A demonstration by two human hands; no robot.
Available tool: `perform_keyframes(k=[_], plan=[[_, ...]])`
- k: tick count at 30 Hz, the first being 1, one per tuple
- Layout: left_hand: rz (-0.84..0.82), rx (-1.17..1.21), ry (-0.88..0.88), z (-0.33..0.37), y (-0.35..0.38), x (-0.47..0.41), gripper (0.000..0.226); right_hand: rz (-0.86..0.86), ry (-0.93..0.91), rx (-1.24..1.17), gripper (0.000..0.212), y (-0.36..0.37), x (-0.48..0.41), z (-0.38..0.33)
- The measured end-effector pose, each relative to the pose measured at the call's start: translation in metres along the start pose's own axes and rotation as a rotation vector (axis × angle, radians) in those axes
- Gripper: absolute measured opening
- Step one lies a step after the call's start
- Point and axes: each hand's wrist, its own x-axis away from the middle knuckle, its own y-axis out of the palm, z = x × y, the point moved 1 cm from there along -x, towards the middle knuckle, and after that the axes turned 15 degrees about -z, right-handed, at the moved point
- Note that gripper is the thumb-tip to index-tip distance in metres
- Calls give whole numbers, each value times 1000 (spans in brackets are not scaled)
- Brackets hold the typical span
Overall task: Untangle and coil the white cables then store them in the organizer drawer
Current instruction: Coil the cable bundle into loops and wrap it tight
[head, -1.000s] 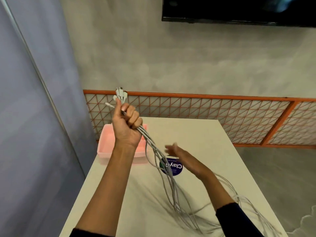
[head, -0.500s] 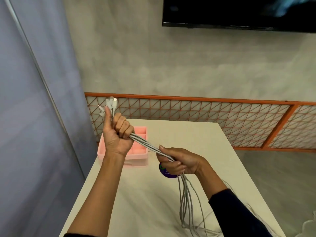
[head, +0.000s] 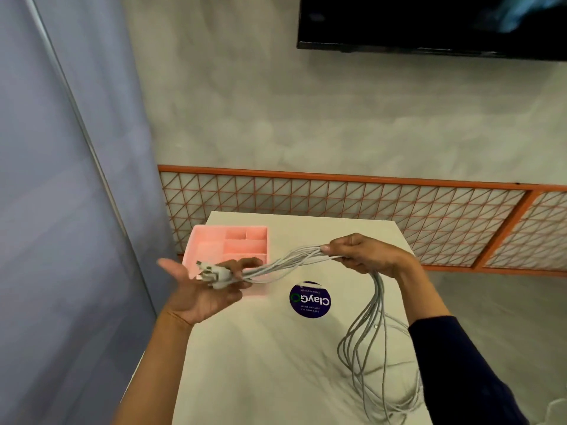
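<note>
- Pale table [head: 260, 378] stands against a grey wall [head: 306, 118]; pink organizer [head: 196, 240] sits at its far-left corner.
- Left hand [head: 199, 296] lies open under the cables [head: 288, 265]; right hand [head: 368, 256] grips them near the right edge.

Below the grip of the right hand [head: 368, 256], white cables [head: 285, 265] hang in loops onto the table [head: 245, 363], blocking that side. Under the span toward the left hand [head: 196, 289] there is passage above the sticker [head: 310, 299]; the pink organizer [head: 227, 237] stands just beyond.
</note>
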Motion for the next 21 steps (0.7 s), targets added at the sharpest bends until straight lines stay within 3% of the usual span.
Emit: perform_keyframes(k=[2, 4, 5, 7, 9, 10, 14, 16, 19, 21], plan=[[-66, 133, -113, 3, 1, 7, 128, 10, -9, 18, 31, -3, 3, -2], [-17, 157, -226, 4, 5, 4, 123, 25, -17, 59, 34, -7, 5, -4], [71, 61, -316, 5, 7, 1, 115, 36, -14, 88, 35, -9, 5, -5], [182, -379, -509, 5, 16, -7, 83, 67, -3, 145, 34, -13, 6, -7], [190, -747, -658, 4, 26, -14, 45, 107, 4, 194, 35, -17, 9, -9], [204, -821, -703, 2, 29, -17, 37, 125, 2, 217, 37, -19, 11, -9], [302, -1007, -852, -10, 23, -26, 56, 169, -6, 261, 45, -24, 12, -12], [252, -1191, -989, -17, 19, -31, 49, 194, 0, 260, 42, -25, 11, -13], [365, -1393, -925, -39, 8, -40, 19, 230, -1, 209, 43, -24, 9, -19], [679, -1789, -694, -57, -5, -42, 26, 208, -12, 101, 38, -22, 8, -23]])
